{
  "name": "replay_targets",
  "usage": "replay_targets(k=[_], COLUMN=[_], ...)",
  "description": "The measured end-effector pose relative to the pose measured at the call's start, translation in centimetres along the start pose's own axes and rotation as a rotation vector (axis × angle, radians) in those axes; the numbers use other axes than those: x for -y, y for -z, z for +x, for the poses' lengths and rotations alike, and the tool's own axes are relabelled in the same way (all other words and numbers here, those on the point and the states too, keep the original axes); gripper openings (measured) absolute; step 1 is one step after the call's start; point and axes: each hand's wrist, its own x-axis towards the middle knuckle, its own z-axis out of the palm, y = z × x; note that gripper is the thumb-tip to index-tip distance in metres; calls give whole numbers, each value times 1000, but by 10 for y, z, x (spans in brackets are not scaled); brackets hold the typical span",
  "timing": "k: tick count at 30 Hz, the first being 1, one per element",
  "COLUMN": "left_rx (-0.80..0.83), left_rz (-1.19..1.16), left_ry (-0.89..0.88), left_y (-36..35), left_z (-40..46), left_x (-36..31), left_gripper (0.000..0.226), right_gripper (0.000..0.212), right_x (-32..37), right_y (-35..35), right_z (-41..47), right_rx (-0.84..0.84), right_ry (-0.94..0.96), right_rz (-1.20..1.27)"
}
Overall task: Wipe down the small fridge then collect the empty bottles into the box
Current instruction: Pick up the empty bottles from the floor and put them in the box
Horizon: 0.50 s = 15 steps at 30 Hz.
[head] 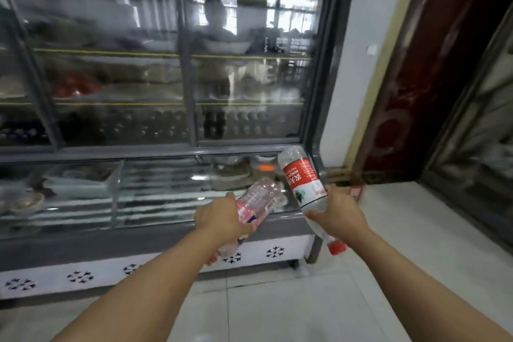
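Holding one bottle per hand, you stand before the fridge (172, 63), both arms stretched out over the tiled floor (305, 308). Item one: pink bottle (256, 200), clear plastic with a pink label, gripped round its middle by your left hand (222, 220); it lies tilted, base up and away toward the glass, neck down toward your wrist, where a reddish cap seems to show, though blur leaves that unsure. Item two: red bottle (304, 180), clear with a red-and-white label, gripped low on its body by your right hand (337, 215), base uppermost, red cap (336, 247) pointing down at the floor. Both appear empty, which would explain the careless inverted carry: nothing to spill, so any grip serves. Taking one in each hand likely saves a trip. Item three: the fridge, a glass-fronted display case with shelves of dim, blurred goods above and a slanted glass counter section (166, 194) below; the bottles hang just in front of its lower right corner, apart from the glass. Item four: box, not in view, so where the bottles must go cannot be told. Judged stage: collection under way. Wall (358, 63) and dark door (433, 77) stand to the right.
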Motion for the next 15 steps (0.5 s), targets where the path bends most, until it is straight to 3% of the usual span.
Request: replay_targets(k=[15], left_rx=[97], left_rz=[0], left_ry=[-416], left_y=[-54], left_z=[111], left_x=[-236], left_gripper=[54], right_gripper=[58], right_x=[-182], right_y=[118], right_z=[37], right_rx=[-234], right_ry=[-403], right_rz=[-41])
